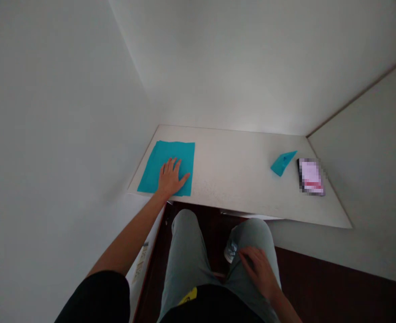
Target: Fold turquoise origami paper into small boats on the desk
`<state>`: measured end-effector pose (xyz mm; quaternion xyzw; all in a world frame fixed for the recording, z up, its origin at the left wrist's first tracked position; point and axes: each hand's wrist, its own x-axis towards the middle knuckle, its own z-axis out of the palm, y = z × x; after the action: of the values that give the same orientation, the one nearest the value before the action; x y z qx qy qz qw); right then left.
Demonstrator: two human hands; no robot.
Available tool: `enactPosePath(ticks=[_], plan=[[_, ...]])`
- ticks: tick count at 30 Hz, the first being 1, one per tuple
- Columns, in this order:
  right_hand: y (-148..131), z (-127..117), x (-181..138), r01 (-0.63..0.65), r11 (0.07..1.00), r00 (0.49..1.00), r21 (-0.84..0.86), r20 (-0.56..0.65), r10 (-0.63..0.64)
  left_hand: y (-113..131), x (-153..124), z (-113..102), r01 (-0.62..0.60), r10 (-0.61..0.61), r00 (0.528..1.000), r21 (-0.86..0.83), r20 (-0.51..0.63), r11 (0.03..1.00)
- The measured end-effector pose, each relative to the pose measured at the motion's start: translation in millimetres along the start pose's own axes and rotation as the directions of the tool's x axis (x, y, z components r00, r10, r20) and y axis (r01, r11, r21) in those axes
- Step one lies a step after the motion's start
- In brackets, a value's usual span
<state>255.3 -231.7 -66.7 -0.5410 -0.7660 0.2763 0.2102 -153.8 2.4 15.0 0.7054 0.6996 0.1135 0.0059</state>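
My left hand (171, 177) lies flat with fingers spread on teal sheets of paper (152, 168) at the left end of the white desk. The sheets' edges are slightly offset, so more than one seems stacked there. Down on my right thigh rests my right hand (258, 271), its fingers loosely apart and nothing visible in it. A small folded piece of teal paper (281, 163) stands on the right part of the desk, apart from both hands.
A phone (311, 176) with a blurred-out screen lies near the desk's right end. The narrow white desk (231, 170) is bounded by walls at left, back and right. My knees (186, 224) are by its front edge, above a dark red floor (319, 278).
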Motion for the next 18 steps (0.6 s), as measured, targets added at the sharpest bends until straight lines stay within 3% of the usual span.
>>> enactPosePath(ticks=[2,6,11,15,18], plan=[[-5,-19,17,0.029,0.999,0.999,0.021,-0.045,-0.029,10,-10,12,-0.02,0.021,0.999,-0.009,0.039,1.0],[-5,-68,76,0.017,0.997,0.963,-0.076,-0.268,-0.037,6,-13,21,-0.045,0.045,0.998,-0.016,0.032,0.999],[27,-120,175,-0.104,0.991,0.806,-0.081,-0.59,0.037,-4,-6,26,-0.065,0.065,0.998,0.004,0.02,0.998],[56,-134,230,-0.296,0.955,0.72,-0.034,-0.665,0.199,-3,-5,28,-0.067,0.067,0.998,0.011,0.023,0.998],[70,-130,243,-0.45,0.891,0.707,-0.06,-0.634,0.314,-1,-5,25,-0.056,0.055,0.998,0.019,0.026,0.998]])
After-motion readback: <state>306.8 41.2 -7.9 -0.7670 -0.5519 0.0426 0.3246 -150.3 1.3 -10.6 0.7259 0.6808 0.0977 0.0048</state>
